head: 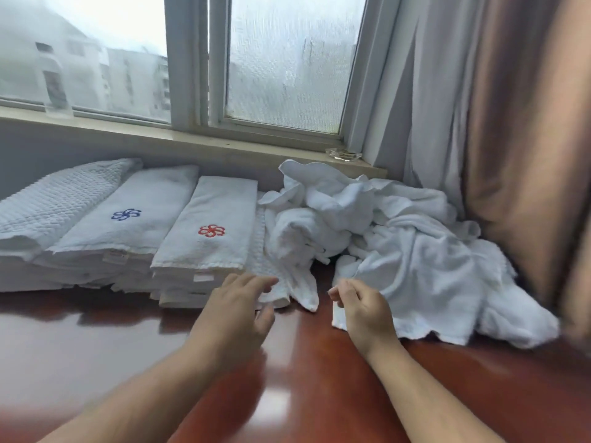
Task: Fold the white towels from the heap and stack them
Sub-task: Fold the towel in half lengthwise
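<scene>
A heap of crumpled white towels (399,238) lies on the glossy reddish-brown table (303,378), against the wall at the right. Three stacks of folded white towels stand to its left: one with a red flower mark (208,238), one with a blue flower mark (128,219), and a waffle-textured one (51,206). My left hand (236,311) hovers with relaxed, spread fingers just in front of a hanging corner of the heap, by the red-mark stack. My right hand (361,308) is over the heap's front edge, fingers loosely curled, holding nothing that I can see.
A window sill (192,139) runs behind the towels, with a glass ashtray (343,154) at its right end. Grey and brown curtains (479,123) hang at the right, touching the heap. Bare table surface stretches in front of the stacks and under my forearms.
</scene>
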Tool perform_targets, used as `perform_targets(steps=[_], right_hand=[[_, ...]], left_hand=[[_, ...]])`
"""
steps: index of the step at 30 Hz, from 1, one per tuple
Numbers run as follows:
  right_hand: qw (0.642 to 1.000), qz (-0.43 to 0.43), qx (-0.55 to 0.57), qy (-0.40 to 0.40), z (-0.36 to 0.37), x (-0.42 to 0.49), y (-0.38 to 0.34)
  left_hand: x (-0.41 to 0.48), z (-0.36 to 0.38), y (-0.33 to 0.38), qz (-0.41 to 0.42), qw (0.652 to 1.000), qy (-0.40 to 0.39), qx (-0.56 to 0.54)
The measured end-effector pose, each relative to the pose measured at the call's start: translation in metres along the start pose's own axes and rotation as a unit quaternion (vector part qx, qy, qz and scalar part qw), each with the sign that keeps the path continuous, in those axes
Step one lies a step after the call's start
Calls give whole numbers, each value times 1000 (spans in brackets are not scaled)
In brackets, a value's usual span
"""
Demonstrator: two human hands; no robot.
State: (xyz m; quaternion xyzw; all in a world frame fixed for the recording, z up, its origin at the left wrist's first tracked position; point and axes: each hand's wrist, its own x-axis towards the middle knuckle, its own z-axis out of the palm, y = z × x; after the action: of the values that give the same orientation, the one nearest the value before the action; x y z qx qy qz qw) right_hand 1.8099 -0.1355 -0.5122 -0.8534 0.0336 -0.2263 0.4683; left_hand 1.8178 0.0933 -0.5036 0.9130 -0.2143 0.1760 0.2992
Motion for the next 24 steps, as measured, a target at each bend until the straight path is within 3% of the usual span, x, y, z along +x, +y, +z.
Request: perform_targets(steps=[5, 11, 15, 19, 21, 24], right_hand=[[998, 41, 19, 39, -26, 25, 22], [993, 66, 95, 10, -22, 38, 54], [984, 70, 164, -6, -27, 49, 62], [979, 85, 182, 16, -25, 51, 67], [979, 91, 182, 13, -24, 50, 66], [977, 96, 192, 11, -24, 48, 63]], left_hand=[[14, 51, 23, -3, 999, -17, -48], [64, 92, 35, -39, 993, 18, -111], [76, 121, 29, -39, 997, -6, -67], [82, 117, 21, -60, 987, 134, -58], [82, 113, 22, -79, 979, 169, -80], [82, 110, 18, -133, 980, 99, -109]])
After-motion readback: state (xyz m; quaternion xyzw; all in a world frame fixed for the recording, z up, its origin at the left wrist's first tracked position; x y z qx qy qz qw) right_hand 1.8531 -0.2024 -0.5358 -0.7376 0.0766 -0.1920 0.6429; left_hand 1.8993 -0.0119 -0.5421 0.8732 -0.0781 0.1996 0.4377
